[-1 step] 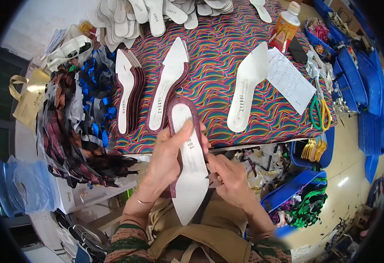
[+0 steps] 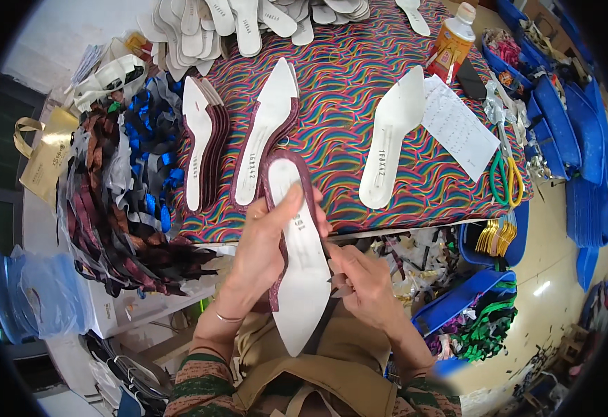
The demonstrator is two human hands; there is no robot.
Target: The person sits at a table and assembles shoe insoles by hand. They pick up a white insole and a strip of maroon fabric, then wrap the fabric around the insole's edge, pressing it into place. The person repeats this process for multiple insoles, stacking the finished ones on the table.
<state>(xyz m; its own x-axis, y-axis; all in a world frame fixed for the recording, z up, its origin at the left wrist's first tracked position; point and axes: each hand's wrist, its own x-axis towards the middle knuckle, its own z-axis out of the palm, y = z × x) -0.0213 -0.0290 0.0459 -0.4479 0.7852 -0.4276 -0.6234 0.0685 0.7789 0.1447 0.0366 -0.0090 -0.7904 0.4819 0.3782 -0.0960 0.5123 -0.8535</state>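
Observation:
In my left hand [image 2: 266,233] is a white shoe insole [image 2: 300,295], heel end up and pointed toe toward me, with my thumb pressed on its face. A glittery burgundy edging strip [image 2: 307,182] runs round its heel and along its sides. My right hand [image 2: 363,281] is closed at the insole's right edge, apparently pinching the strip; a dark grey, pointed end pokes out beneath its fingers. Beyond my hands lie a stack of edged insoles [image 2: 196,149], a second, smaller edged stack [image 2: 273,115] and a plain white insole [image 2: 391,139].
A heap of plain insoles [image 2: 248,28] covers the table's far left. Strips of material [image 2: 130,181] hang at the left edge. At right are a bottle [image 2: 455,42], a paper sheet [image 2: 460,128], scissors [image 2: 505,177] and blue bins [image 2: 554,118] beyond.
The insole's heel end has shifted very slightly up and left with my left thumb. My right hand stays at the same edge.

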